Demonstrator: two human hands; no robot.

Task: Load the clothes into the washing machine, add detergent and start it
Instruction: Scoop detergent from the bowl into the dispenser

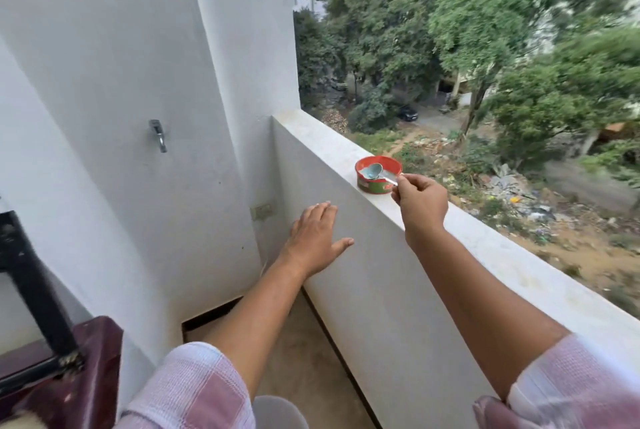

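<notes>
A small round red and green detergent tub (375, 182) stands on top of the white balcony parapet (502, 255). A pale blue spoon (374, 171) lies with its bowl over the tub's opening. My right hand (420, 201) pinches the spoon's handle just right of the tub. My left hand (317, 234) is held with fingers straight and spread against the parapet's inner face, below and left of the tub; it holds nothing. The washing machine's dark red corner (90, 369) shows at the bottom left, blurred.
A metal tap (158, 135) sticks out of the white wall on the left, and a wall socket (263, 211) sits low in the corner. A black bar (31, 283) rises over the machine. Beyond the parapet is a drop to trees and a littered plot.
</notes>
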